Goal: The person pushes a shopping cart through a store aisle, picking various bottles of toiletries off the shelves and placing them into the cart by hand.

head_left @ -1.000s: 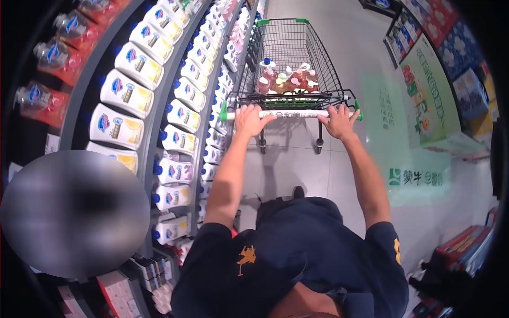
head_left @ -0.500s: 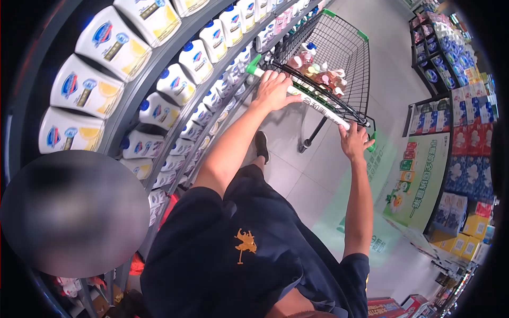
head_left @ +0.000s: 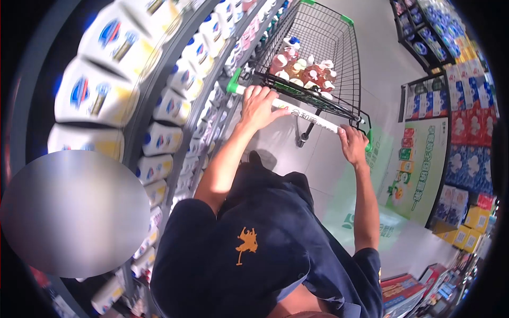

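Note:
A shopping cart (head_left: 347, 74) of black wire with green corners stands in front of me. My left hand (head_left: 258, 108) is closed around the left part of its white handle bar (head_left: 310, 114), beside the green end piece. Toward the right end, my right hand (head_left: 353, 144) grips the same bar. Printed characters show on the bar between my hands. Inside the basket, several bottles (head_left: 305, 73) with pink, amber and reddish contents and mostly pale caps are grouped at the end nearest me, on the left.
Close along the left run shelves (head_left: 177, 63) filled with white bottles (head_left: 98, 95), many blue-capped. On the right are a green promotional board (head_left: 413, 172) and stacked packs (head_left: 469, 135) in red, blue and yellow. Grey tiled floor (head_left: 318, 177) lies beneath the cart. A blurred round patch hides the lower left.
The shelf bottles on the left have shifted in view, and my feet have changed position. The cart now sits slightly further left in view. Both hands keep their hold on the bar.

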Demonstrator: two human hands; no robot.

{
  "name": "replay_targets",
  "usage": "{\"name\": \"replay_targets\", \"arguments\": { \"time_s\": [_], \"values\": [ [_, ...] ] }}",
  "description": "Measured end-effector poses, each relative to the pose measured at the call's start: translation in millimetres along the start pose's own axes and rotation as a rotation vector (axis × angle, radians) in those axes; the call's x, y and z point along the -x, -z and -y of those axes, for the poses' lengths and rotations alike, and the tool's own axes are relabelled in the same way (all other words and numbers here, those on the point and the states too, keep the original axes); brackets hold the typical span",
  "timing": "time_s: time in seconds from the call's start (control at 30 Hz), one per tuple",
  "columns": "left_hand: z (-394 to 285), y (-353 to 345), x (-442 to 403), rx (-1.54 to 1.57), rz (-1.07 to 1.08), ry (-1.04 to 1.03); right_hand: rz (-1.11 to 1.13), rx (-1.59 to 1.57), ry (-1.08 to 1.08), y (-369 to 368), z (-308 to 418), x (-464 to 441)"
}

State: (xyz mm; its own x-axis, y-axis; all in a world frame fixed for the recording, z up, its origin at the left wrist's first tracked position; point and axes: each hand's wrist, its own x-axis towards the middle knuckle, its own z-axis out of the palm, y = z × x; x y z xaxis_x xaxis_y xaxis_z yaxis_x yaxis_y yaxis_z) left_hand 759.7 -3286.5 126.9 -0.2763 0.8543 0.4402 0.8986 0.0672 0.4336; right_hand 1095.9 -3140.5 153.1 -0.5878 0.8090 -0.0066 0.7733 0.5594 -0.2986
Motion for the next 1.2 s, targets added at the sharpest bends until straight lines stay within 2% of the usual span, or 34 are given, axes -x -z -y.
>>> {"name": "replay_targets", "arguments": {
  "time_s": [0.2, 0.43, 0.6, 0.67, 0.73, 0.8, 0.83, 0.9, 0.93, 1.0, 1.03, 1.07, 1.13, 1.2],
  "values": [
    [24.0, -24.1, -59.3, -0.044, 0.009, -0.068, -0.031, 0.016, -0.022, 2.3, -1.5, -57.0],
    [42.1, -45.9, -135.8, -0.037, 0.105, -0.026, -0.069, 0.024, -0.013, 8.8, -11.8, -127.9],
    [56.3, -69.3, -193.0, -0.054, 0.068, -0.082, -0.063, 0.016, -0.014, 22.5, -25.5, -188.0],
    [64.0, -75.3, -212.4, -0.034, 0.083, -0.105, 0.106, -0.118, -0.018, 30.8, -28.6, -213.4],
    [65.2, -80.3, -233.4, -0.036, 0.107, -0.067, 0.137, -0.133, 0.025, 28.4, -38.9, -239.7],
    [74.8, -88.7, -249.2, -0.042, 0.095, -0.095, 0.14, -0.407, 0.089, 18.6, -47.0, -264.8],
    [73.2, -90.1, -255.2, -0.045, 0.108, -0.086, 0.166, -0.417, 0.095, 16.6, -44.3, -270.2],
    [75.0, -93.1, -270.0, -0.019, 0.084, -0.055, -0.167, -0.372, 0.175, 19.5, -31.8, -301.3],
    [77.5, -94.9, -276.5, -0.006, 0.061, -0.056, -0.148, -0.382, 0.198, 19.7, -28.8, -320.0],
    [81.9, -98.0, -282.9, 0.005, 0.079, -0.002, -0.147, -0.16, 0.047, 10.7, -20.7, -350.7],
    [84.8, -99.5, -288.2, 0.036, 0.092, 0.016, -0.084, -0.144, -0.001, 0.3, -21.8, -367.8],
    [84.8, -101.8, -291.0, 0.027, 0.101, 0.028, -0.071, -0.154, 0.004, -11.3, -29.2, -381.3],
    [84.4, -102.9, -293.9, 0.03, 0.112, 0.054, 0.135, -0.182, 0.044, -22.2, -32.4, -402.3],
    [81.9, -93.2, -299.1, 0.062, 0.164, 0.087, 0.141, -0.126, 0.061, -22.0, -29.3, -406.7]
  ]
}}
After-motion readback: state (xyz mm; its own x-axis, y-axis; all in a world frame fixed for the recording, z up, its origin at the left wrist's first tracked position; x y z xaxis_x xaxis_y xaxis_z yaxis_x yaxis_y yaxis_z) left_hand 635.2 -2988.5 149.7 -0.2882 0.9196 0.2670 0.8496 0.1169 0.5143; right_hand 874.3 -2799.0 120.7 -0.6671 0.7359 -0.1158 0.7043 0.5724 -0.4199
